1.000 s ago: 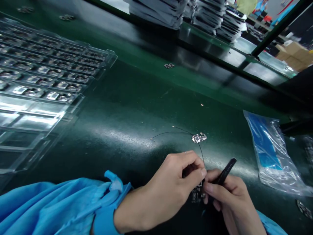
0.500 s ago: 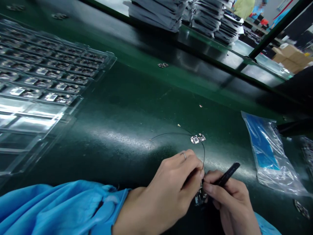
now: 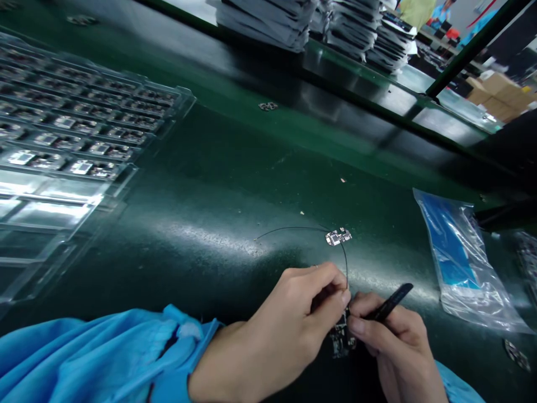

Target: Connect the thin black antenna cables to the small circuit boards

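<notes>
My left hand [image 3: 289, 322] is closed in a pinch, thumb and forefinger together at the end of a thin black wire [image 3: 346, 263]. That wire curves down from behind a small circuit board [image 3: 334, 238] lying on the green bench. In my right hand [image 3: 396, 341] is a pair of slim black tweezers [image 3: 394, 301], its back end pointing up and right; the tips are hidden between the hands. Below both sets of fingertips lies another circuit board [image 3: 340, 341], partly covered by them. A second thin wire [image 3: 289, 228] stretches left from the upper board.
At the left, clear plastic trays [image 3: 94, 193] hold rows of circuit boards. To the right lies a clear bag [image 3: 470, 268] with something blue inside, near a loose board [image 3: 517, 355]. One more board [image 3: 268, 106] sits farther back. Grey stacks [image 3: 264, 25] fill the shelf above.
My left hand has shifted and turned slightly, its fingertips staying at the wire's end. More of the lower board shows. The right hand has hardly moved; the view has shifted a little.
</notes>
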`<action>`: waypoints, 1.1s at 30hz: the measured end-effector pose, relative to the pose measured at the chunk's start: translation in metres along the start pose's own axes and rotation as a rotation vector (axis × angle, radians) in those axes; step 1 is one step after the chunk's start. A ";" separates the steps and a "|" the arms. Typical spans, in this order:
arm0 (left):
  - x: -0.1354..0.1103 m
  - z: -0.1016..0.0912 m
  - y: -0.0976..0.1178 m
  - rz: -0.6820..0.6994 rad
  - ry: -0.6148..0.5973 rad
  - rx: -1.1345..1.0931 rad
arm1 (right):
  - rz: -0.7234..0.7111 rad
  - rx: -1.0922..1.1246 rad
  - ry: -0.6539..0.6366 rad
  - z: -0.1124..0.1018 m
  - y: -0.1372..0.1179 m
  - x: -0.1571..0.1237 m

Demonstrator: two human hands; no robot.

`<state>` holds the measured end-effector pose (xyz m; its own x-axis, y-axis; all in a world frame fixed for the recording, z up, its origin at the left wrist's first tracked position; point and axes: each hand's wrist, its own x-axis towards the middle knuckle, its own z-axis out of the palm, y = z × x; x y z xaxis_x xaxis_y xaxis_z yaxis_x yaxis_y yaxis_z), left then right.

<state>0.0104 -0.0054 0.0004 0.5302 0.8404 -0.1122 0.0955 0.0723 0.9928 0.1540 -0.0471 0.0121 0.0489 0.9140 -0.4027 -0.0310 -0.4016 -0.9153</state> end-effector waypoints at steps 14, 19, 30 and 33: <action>-0.002 0.003 -0.005 0.178 0.127 0.026 | -0.048 -0.063 -0.074 -0.010 0.007 0.003; -0.003 0.004 -0.004 0.303 0.171 0.183 | -0.023 -0.030 -0.038 -0.007 0.008 0.002; 0.001 0.001 0.005 -0.122 0.032 0.003 | -0.063 -0.041 -0.015 -0.005 0.006 0.002; 0.003 0.001 0.004 -0.149 0.026 -0.015 | -0.093 -0.071 -0.054 -0.008 0.009 0.003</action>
<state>0.0135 -0.0035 0.0038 0.4895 0.8331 -0.2574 0.1591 0.2048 0.9658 0.1613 -0.0485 0.0031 -0.0057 0.9485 -0.3168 0.0422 -0.3163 -0.9477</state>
